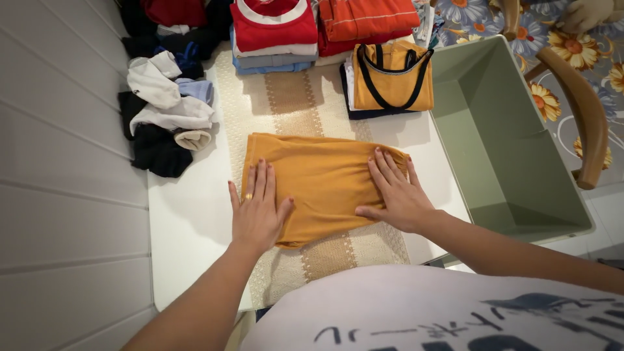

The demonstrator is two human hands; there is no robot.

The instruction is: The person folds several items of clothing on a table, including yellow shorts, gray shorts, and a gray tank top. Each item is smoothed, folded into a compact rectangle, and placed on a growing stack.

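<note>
A mustard-yellow garment point(325, 185) is shown pressed flat at the middle of a white table point(188, 214), on a cream woven runner point(286, 97), already doubled into a rough rectangle with its near edge uneven. The left hand point(257, 211) is laid palm down on the garment's left end, fingers straight and close together, a ring worn on one; the right hand point(396, 192) is laid on its right end, fingers slightly fanned, and nothing is pinched by either. The fold is judged to be partly done: the cloth has been smoothed but not yet reduced to the compact size of the finished pieces. Beyond the garment, at the table's far edge, three folded stacks are counted: one topped by a red and white shirt point(273, 26), one by an orange-red striped top point(364, 19), and one by a yellow black-trimmed top point(393, 78). To the garment's far left, one loose heap of white, black and blue clothes point(166, 110) is seen unsorted, so more work is judged to remain. To the garment's right, one pale green bin point(513, 149) is held against the table, and beyond it one wooden chair point(585, 110) is partly seen.
</note>
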